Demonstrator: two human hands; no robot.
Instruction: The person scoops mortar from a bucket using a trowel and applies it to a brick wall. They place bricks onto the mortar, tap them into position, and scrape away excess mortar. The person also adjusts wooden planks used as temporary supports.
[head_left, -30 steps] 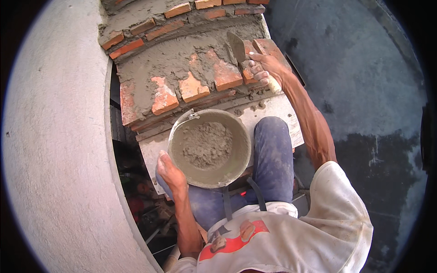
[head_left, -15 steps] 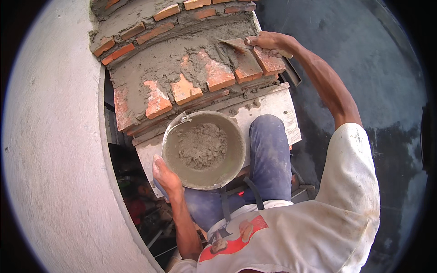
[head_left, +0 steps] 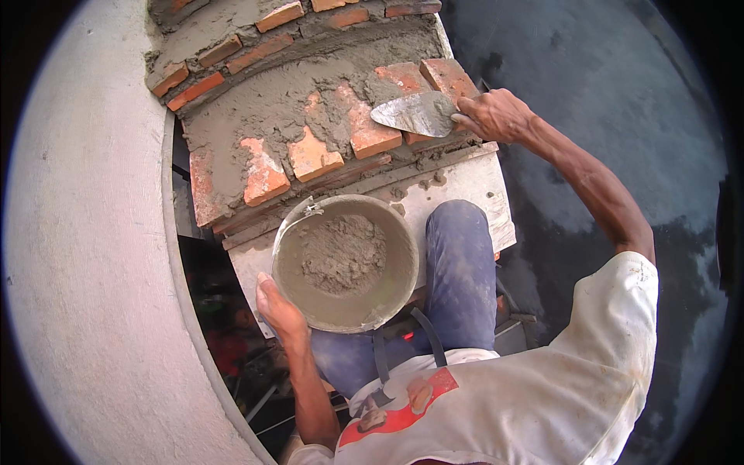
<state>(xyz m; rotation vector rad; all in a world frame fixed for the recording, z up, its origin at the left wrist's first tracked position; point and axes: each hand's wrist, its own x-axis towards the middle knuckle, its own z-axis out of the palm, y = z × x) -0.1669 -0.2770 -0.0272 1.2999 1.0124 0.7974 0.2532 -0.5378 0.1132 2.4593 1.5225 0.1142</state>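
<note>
My right hand (head_left: 498, 116) is closed round the handle of a trowel (head_left: 411, 115). The metal blade points left over the front row of orange bricks (head_left: 372, 133), with a little wet mortar near its handle end. My left hand (head_left: 281, 311) holds the left side of a round bucket (head_left: 403, 287) in front of my lap; the fingers are partly hidden by the bucket wall. Inside the bucket sits a heap of grey mortar (head_left: 343, 254). Spread mortar (head_left: 256, 108) covers the step behind the bricks, and parts of their tops.
Higher brick courses (head_left: 263, 51) rise at the far side. On the left curves a pale plastered wall (head_left: 93, 232). A mortar-spotted board (head_left: 457, 182) lies between bricks and my knee (head_left: 459, 248). A dark surface (head_left: 573, 70) stretches along the right.
The trowel has come back toward me from the right-hand bricks, its blade now turned flat and fully visible. Mortar on those bricks has been scraped thinner. My left hand stays on the bucket.
</note>
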